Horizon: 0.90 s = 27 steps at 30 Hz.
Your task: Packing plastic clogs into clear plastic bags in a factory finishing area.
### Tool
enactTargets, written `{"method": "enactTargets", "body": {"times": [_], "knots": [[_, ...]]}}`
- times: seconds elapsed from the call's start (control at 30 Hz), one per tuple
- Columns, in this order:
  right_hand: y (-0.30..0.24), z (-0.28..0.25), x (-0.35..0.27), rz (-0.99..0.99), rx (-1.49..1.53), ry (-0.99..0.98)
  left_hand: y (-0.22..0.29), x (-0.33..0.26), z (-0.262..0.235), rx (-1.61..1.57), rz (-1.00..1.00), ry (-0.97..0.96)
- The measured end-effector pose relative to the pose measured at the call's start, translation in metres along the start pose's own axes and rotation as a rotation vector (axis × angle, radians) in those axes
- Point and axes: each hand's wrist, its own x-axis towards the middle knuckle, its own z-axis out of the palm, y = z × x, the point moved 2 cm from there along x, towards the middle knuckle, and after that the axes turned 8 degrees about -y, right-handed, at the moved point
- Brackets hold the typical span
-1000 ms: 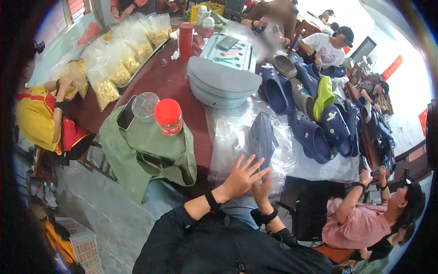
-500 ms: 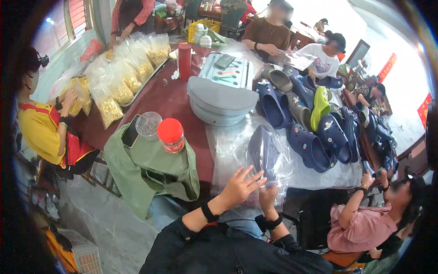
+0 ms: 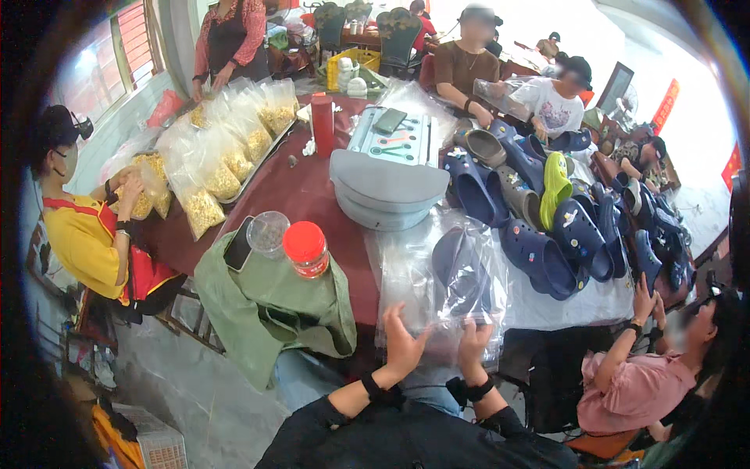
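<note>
A dark blue clog (image 3: 455,264) lies inside a clear plastic bag (image 3: 494,301) in front of me, its shape partly blurred by glare on the film. At the bag's near edge, my right hand (image 3: 473,344) has its fingers closed on the plastic. My left hand (image 3: 405,344) is just left of it, fingers apart and bent, with nothing in it. Under and beside the bagged clog lie more flat clear bags (image 3: 397,270). Loose clogs crowd the table to the right, mostly navy, including a navy one (image 3: 539,262) with charms and a lime green one (image 3: 555,187).
A grey plastic case (image 3: 388,176) stands beyond the bags. To the left, a green cloth (image 3: 273,313) carries a red-lidded jar (image 3: 305,250), a clear tub (image 3: 267,234) and a phone (image 3: 237,244). Bags of yellow pieces (image 3: 201,209) fill the far left; several people work around the table.
My left hand has moved off the bag to the left and opened. My right hand stays at the bag's near edge. The bagged clog now lies flatter, and the view has shifted slightly.
</note>
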Motion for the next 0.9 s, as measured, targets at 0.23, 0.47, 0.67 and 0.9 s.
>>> {"method": "enactTargets", "body": {"times": [0.23,0.47,0.67,0.9], "knots": [[0.039,0.006,-0.019,0.111,-0.139,-0.060,-0.076,-0.008,0.042,-0.295,-0.611,-0.466],[0.004,0.038,-0.024,-0.050,-0.139,-0.022,-0.081,0.015,0.042,-0.230,-0.321,-0.475],[0.039,0.012,-0.003,-0.298,-0.506,-0.121,-0.079,0.000,0.038,-0.249,-0.474,-0.692],[0.024,-0.009,0.026,0.056,-0.282,-0.204,-0.068,0.001,0.020,-0.474,-0.554,-0.714]]}}
